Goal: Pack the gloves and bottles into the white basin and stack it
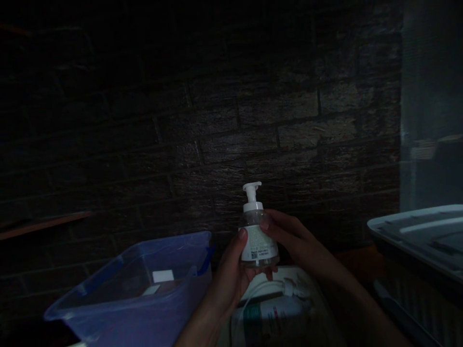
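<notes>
In dim light I hold a small clear pump bottle upright before a dark brick wall. It has a white pump head and a white label with a printed code. My left hand wraps the bottle's lower left side, thumb up along the label. My right hand grips it from the right, fingers curled over its shoulder below the pump collar. Both hands are closed on it.
A translucent blue plastic bin sits at lower left with white pieces inside. Below my hands lies a larger white pump bottle on its side. A grey-lidded container stands at right. A wooden ledge runs along the left wall.
</notes>
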Available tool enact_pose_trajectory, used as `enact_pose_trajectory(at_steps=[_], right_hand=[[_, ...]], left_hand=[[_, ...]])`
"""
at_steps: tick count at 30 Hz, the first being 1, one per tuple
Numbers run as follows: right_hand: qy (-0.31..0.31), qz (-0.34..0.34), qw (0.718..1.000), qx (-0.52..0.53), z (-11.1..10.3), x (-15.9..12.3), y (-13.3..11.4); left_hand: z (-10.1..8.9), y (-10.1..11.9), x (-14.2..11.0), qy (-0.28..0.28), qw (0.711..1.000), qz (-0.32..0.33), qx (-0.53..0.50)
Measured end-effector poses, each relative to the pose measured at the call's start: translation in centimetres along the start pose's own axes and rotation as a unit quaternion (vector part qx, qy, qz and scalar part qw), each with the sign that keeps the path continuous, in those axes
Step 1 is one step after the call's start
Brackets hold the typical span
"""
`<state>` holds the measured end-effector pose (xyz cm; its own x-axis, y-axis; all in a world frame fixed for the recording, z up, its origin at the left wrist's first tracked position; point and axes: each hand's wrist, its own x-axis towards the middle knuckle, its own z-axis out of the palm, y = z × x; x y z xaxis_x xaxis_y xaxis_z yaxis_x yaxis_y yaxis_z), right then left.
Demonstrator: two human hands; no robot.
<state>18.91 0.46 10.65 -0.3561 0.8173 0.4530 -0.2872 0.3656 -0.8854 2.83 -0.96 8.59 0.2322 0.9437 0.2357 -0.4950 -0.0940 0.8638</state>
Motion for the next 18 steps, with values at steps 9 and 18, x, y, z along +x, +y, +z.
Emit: enact_pose_trajectory(at_steps=[9,18], right_hand=[[0.115,-0.160,0.970,-0.141,1.1,0.7,2.2],[0.021,-0.139,0.984,-0.111,1.1,0.4,1.9]], left_hand=[[-0.4,-1.0,0.7,0.071,0.996,0.056,0.014],[-0.4,0.3,0.5,0.058,0.995,0.001,-0.078]])
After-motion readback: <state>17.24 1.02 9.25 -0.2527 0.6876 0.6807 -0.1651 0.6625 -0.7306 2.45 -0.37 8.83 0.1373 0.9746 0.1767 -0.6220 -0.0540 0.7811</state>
